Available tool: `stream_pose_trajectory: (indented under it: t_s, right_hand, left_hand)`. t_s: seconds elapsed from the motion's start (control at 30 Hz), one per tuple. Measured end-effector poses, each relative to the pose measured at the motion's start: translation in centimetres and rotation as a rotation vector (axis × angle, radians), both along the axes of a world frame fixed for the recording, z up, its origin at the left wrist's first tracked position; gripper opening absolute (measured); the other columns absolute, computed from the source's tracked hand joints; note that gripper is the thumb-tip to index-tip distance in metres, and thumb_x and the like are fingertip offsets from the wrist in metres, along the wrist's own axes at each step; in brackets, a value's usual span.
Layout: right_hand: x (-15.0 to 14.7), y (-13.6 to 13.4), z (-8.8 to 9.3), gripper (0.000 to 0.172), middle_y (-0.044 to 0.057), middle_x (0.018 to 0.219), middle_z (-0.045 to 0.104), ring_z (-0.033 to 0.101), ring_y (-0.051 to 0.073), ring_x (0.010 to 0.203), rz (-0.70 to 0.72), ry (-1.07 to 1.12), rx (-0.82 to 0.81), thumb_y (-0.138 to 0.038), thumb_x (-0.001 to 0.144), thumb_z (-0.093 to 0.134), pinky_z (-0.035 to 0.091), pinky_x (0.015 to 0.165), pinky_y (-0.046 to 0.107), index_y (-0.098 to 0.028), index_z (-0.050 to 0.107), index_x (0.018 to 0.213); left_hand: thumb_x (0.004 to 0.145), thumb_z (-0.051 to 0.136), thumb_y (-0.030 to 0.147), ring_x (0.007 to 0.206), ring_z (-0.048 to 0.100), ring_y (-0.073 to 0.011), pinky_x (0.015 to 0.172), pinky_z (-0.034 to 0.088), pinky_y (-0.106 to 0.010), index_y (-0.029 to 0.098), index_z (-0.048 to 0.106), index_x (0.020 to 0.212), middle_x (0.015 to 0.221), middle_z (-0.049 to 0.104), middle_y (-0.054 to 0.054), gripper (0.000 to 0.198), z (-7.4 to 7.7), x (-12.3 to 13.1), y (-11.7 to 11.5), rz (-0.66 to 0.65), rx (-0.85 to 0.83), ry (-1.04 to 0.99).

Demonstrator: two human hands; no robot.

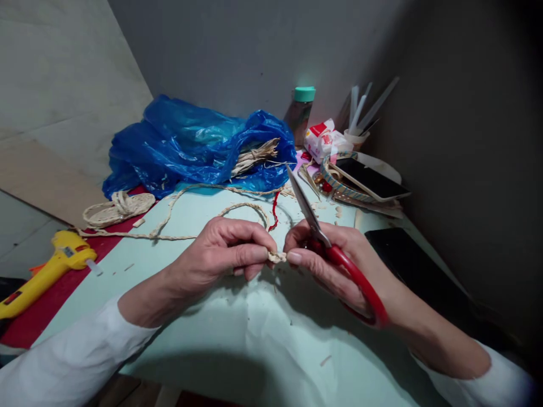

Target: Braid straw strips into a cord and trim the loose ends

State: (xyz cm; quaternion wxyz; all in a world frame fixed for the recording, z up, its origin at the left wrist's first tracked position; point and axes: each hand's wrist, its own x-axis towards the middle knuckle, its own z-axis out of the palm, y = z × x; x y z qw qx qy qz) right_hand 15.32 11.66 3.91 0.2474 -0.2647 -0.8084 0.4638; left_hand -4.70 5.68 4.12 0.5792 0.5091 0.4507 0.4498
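Note:
Between my two hands a short end of braided straw cord (278,258) is pinched over the table. My left hand (231,246) grips it with thumb and forefinger. The thumb and forefinger of my right hand (326,257) press on its other side. Red-handled scissors (357,277) hang in the right hand too, blades pointing up and away. Behind my hands a long straw braid (169,217) loops across the pale green table covering (292,350). A small woven straw sandal (121,209) lies at the left.
A yellow glue gun (46,274) rests on the left. At the back are a blue plastic bag (182,144) with straw inside, a green-lidded jar (304,95), a tissue pack (324,138) and a phone (371,178). A dark flat object (411,260) lies right.

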Motion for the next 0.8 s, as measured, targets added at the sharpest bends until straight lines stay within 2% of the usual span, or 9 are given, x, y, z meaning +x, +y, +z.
stream_pose_trajectory:
  t_s: [0.1,0.17,0.27,0.43,0.53,0.8]
  right_hand:
    - [-0.1,0.3,-0.5,0.022,-0.005,0.058,0.046,0.038,0.007,0.047,-0.027,0.026,-0.099,-0.038,0.088,0.06,0.031,0.044,0.019,-0.019,0.056,0.079]
    - [-0.1,0.5,-0.6,0.02,-0.007,0.057,0.044,0.037,0.005,0.044,-0.049,0.056,-0.169,-0.036,0.088,0.061,0.03,0.042,0.019,-0.019,0.055,0.08]
    - [0.0,0.6,-0.6,0.018,-0.007,0.057,0.044,0.038,0.004,0.042,-0.059,0.099,-0.248,-0.034,0.086,0.064,0.03,0.04,0.018,-0.019,0.056,0.081]
    - [0.0,0.6,-0.7,0.02,-0.007,0.054,0.045,0.037,0.004,0.04,-0.074,0.09,-0.295,-0.035,0.085,0.065,0.029,0.037,0.016,-0.018,0.057,0.081]
    - [-0.1,0.6,-1.0,0.021,-0.007,0.053,0.046,0.039,0.004,0.041,-0.044,0.069,-0.333,-0.036,0.085,0.065,0.03,0.037,0.014,-0.017,0.057,0.081]
    - [-0.1,0.7,-1.4,0.02,-0.007,0.057,0.048,0.039,0.002,0.038,0.012,0.11,-0.406,-0.036,0.086,0.065,0.03,0.034,0.012,-0.018,0.057,0.083]
  left_hand:
    - [0.076,0.069,0.025,0.046,0.039,-0.0066,0.045,0.028,-0.021,0.013,0.07,0.073,0.051,0.05,0.003,0.013,-0.2,0.3,0.2,0.037,0.015,-0.058]
    - [0.079,0.067,0.024,0.047,0.036,-0.0055,0.045,0.027,-0.021,0.013,0.07,0.073,0.051,0.046,0.004,0.013,-0.2,0.2,0.4,0.039,0.039,-0.022]
    - [0.079,0.068,0.025,0.049,0.037,-0.0054,0.047,0.029,-0.02,0.014,0.069,0.074,0.056,0.05,0.004,0.013,0.1,-0.1,0.6,0.048,0.055,0.12]
    - [0.082,0.066,0.03,0.068,0.054,-0.0124,0.061,0.04,-0.023,0.014,0.073,0.079,0.075,0.067,-0.002,0.017,0.3,-0.2,0.6,0.109,0.203,0.453]
    - [0.083,0.064,0.027,0.064,0.053,-0.0125,0.06,0.039,-0.024,0.013,0.073,0.078,0.071,0.067,-0.002,0.018,0.1,-0.2,0.6,0.124,0.264,0.546]
    - [0.082,0.064,0.027,0.062,0.051,-0.0102,0.059,0.038,-0.022,0.013,0.071,0.071,0.066,0.063,0.0,0.02,-0.9,-0.5,1.2,0.061,0.237,0.395]
